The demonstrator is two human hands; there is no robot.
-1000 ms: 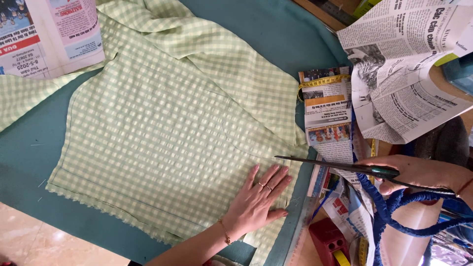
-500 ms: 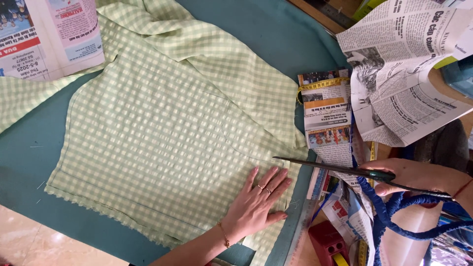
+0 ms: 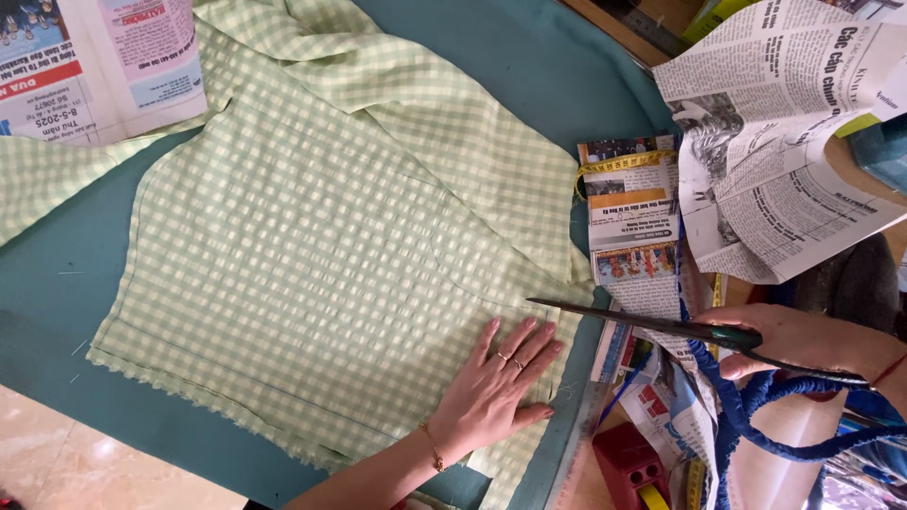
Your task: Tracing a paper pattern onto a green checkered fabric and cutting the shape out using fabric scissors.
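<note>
Left hand: I see it spread flat, pressing the green checked fabric near the table's right edge.
Right hand: gripping scissors, blades closed.

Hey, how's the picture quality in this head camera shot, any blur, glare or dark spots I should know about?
Head view: daylight is soft and even, and the checked green fabric looks slightly smeared, as from motion. The left hand pressed on it and the scissors in the right hand read clearly. The newspaper is bright but legible; a pale glare patch lies on the floor tiles at lower left.
</note>
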